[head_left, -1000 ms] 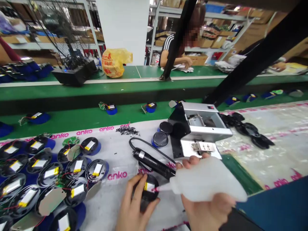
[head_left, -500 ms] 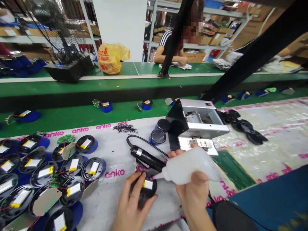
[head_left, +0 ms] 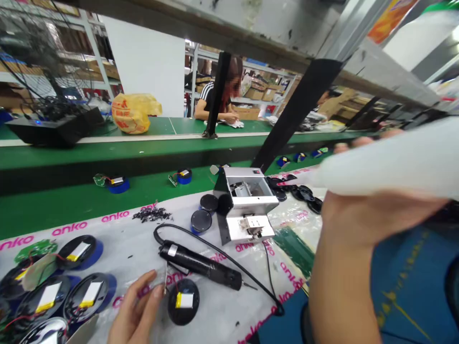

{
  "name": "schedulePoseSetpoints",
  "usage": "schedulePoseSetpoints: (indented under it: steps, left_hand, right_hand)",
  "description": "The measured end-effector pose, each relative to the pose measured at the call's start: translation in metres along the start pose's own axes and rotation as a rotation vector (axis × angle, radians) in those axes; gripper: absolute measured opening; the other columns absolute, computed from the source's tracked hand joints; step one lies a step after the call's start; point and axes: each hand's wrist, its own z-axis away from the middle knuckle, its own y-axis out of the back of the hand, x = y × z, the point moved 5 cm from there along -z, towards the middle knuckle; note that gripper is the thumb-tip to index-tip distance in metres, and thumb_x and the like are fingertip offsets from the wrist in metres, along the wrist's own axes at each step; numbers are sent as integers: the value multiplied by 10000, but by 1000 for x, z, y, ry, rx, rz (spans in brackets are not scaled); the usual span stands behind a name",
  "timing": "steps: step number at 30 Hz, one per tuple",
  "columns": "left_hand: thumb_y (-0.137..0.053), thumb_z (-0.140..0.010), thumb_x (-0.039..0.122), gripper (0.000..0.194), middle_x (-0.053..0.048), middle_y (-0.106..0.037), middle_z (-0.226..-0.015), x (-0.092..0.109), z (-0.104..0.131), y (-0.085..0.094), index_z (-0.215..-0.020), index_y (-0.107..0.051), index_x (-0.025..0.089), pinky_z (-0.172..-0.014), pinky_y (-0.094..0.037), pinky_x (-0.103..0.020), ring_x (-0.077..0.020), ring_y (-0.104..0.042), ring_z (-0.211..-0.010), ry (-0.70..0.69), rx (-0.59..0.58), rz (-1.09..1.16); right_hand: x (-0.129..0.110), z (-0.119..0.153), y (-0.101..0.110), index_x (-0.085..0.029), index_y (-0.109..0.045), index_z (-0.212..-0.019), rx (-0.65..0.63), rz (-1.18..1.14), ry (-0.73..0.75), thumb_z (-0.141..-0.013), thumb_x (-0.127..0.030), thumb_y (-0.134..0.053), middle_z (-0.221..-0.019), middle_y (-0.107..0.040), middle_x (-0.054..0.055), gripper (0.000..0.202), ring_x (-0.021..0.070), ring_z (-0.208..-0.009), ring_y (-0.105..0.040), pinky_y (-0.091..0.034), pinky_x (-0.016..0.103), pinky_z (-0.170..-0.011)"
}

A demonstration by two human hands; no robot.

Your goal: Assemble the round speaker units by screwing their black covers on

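My right hand (head_left: 380, 205) grips a white squeeze bottle (head_left: 387, 160) in the air at the right; its narrow nozzle points left. My left hand (head_left: 138, 308) rests low on the covered bench, thumb and fingers a little apart. Beside its fingertips is a thin piece (head_left: 165, 278) seen edge-on, perhaps a circuit board. Just right of that lies a round black housing (head_left: 175, 313) with a white and yellow battery (head_left: 185, 300) on it. A black corded hand tool (head_left: 201, 263) with a thin metal tip lies behind the housing.
Several blue-sided housings with batteries (head_left: 89, 294) crowd the left. A silver machine (head_left: 251, 205) stands mid-bench, with two black round parts (head_left: 201, 221) beside it. Small black pieces (head_left: 152, 213) lie in a pile. Black posts (head_left: 294, 114) rise behind. A person (head_left: 218, 102) works across the bench.
My right hand has lifted the squeeze bottle up and right, away from the housing. My left hand has let go of the housing, which now lies uncovered. The view has shifted right and up.
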Motion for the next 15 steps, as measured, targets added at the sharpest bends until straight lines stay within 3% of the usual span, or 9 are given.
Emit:
schedulePoseSetpoints:
  steps: [2, 4, 6, 7, 10, 13, 15]
  left_hand:
    - [-864, -583, 597, 581, -64, -798, -1076, -4, -8, 0, -1026, -726, 249, -851, -627, -339, -308, -743, -1018, 70, -32, 165]
    - [-934, -500, 519, 598, -81, -805, -1080, -8, -12, 1, -981, -749, 215, -825, -634, -294, -298, -738, -1038, 156, -79, 311]
    - [-962, -476, 459, 581, -100, -803, -1089, -9, -12, 2, -953, -775, 185, -823, -641, -298, -300, -739, -1031, 251, -118, 415]
    - [-971, -476, 426, 558, -102, -801, -1090, -8, -11, 2, -938, -783, 175, -821, -643, -299, -292, -744, -1010, 278, -121, 447]
    - [-983, -493, 338, 480, -83, -797, -1048, 1, -7, -1, -895, -785, 166, -791, -638, -257, -224, -745, -922, 276, -57, 497]
    - [-1003, -424, 279, 459, -48, -786, -971, 7, -2, -9, -798, -762, 166, -729, -623, -205, -160, -725, -830, 258, 69, 577]
    - [-1008, -378, 231, 471, -13, -773, -901, 9, 0, -13, -769, -750, 178, -687, -600, -164, -121, -707, -770, 239, 162, 639]
  right_hand:
    - [16, -10, -14, -131, -579, -1362, -282, 179, 109, -868, -444, -603, -1524, -494, 130, 585, 355, -1392, -456, -371, 548, -1066]
    - [38, -6, -34, -102, -615, -1330, -641, 304, 148, -767, -456, -755, -1437, -583, 165, 679, 326, -1299, -561, -439, 493, -1041]
    - [58, 9, -51, -141, -606, -1364, -964, 380, 174, -820, -470, -745, -1350, -651, 147, 651, 298, -1223, -623, -484, 478, -1018]
    - [65, 16, -56, -174, -573, -1407, -1067, 410, 191, -877, -456, -710, -1345, -652, 140, 615, 295, -1213, -629, -499, 490, -1013]
    - [68, 35, -61, -218, -498, -1477, -1118, 496, 271, -998, -393, -575, -1408, -587, 175, 516, 325, -1280, -572, -499, 565, -1037]
    - [39, 55, -56, -219, -521, -1444, -856, 560, 364, -1003, -317, -561, -1397, -571, 187, 454, 362, -1325, -520, -467, 624, -1059]
    - [7, 77, -54, -218, -514, -1432, -687, 506, 353, -968, -178, -590, -1338, -595, 175, 472, 341, -1292, -550, -497, 585, -1044]
